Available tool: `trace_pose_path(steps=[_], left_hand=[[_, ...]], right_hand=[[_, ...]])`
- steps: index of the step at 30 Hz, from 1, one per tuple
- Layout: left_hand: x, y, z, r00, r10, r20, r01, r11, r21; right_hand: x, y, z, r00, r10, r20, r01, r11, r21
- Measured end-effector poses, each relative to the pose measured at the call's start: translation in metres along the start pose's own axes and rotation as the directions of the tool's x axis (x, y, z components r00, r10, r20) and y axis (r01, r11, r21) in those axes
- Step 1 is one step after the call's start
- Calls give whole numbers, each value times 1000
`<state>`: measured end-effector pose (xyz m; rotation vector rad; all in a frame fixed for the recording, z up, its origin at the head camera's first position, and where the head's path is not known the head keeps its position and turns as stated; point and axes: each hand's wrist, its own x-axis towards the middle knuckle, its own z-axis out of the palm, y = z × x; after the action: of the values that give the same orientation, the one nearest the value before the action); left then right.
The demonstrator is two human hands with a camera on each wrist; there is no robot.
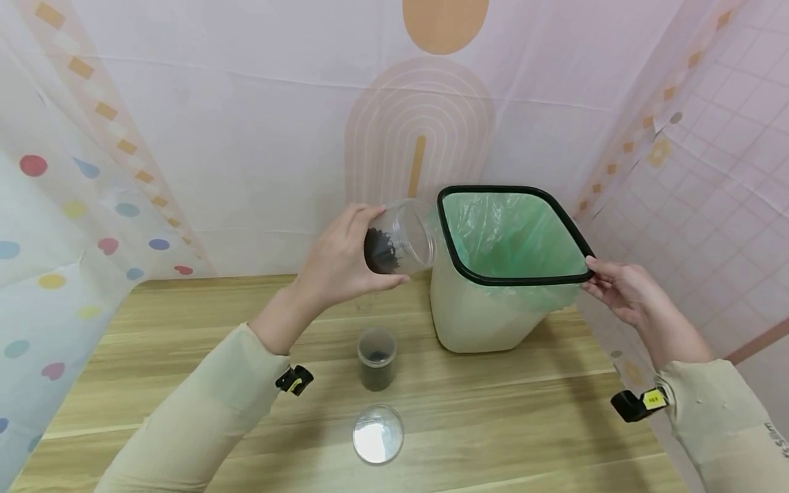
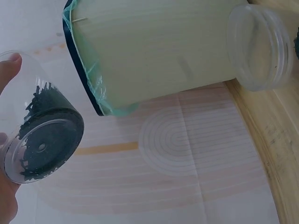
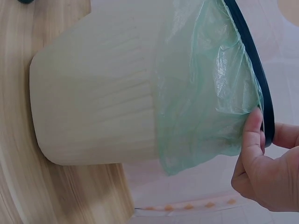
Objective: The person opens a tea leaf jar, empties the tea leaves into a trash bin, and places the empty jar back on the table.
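Note:
My left hand (image 1: 372,248) holds a clear plastic jar (image 1: 409,236) on its side, with its open mouth close to the left rim of a cream bin (image 1: 474,315). Dark shredded matter clings to the jar's bottom (image 2: 44,140), and one of my fingertips (image 2: 9,65) shows against its wall. A green bag (image 1: 511,233) lines the bin under a black rim (image 1: 448,233). My right hand (image 1: 588,275) pinches that rim at its right corner, thumb on the liner (image 3: 205,84) and fingers over the edge.
On the wooden table (image 1: 524,424) a small jar with dark contents (image 1: 377,357) stands in front of me. Nearer still is a clear round container (image 1: 379,434). Patterned cloth walls close in the back and both sides.

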<state>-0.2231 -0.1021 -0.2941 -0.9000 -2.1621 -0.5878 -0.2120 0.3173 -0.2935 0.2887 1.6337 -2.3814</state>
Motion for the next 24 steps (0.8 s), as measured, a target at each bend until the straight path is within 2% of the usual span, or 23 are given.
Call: trace_pose_path(steps=[11, 20, 24], left_hand=[[24, 2, 4, 995, 96, -14, -95, 993, 64], [39, 8, 3, 995, 98, 6, -98, 991, 94], [46, 10, 5, 993, 119, 25, -121, 988, 100]], right_hand=[[-1, 0, 3, 1000, 12, -11, -12, 1000, -5], [-1, -2, 4, 1000, 16, -17, -16, 1000, -24], [-2, -2, 4, 1000, 20, -22, -21, 999, -35]])
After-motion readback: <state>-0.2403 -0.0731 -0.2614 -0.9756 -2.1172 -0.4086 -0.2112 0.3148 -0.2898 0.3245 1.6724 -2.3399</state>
